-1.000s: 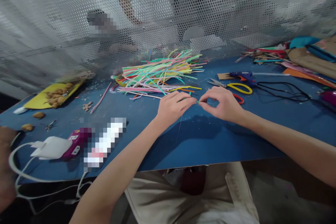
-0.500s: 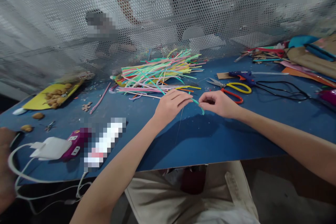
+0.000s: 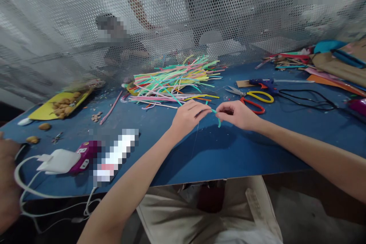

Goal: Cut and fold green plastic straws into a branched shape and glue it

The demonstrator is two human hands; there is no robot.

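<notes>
At the bottom of the frame my camera showed beige trousers (image 3: 177,215) under the edge of the blue table (image 3: 183,171). A white charger (image 3: 61,161) sat against a purple socket block (image 3: 87,156) at lower left. Near the centre, my left hand (image 3: 189,118) and right hand (image 3: 237,113) both had fingertips clamped on 1 turquoise pipe cleaner (image 3: 219,123), its end bent downward beside the right fingertips. Just beyond lay scissors (image 3: 243,93) with 1 yellow and 1 red loop. I saw a pastel heap (image 3: 177,78) at upper centre, before a perforated screen (image 3: 171,7).
</notes>
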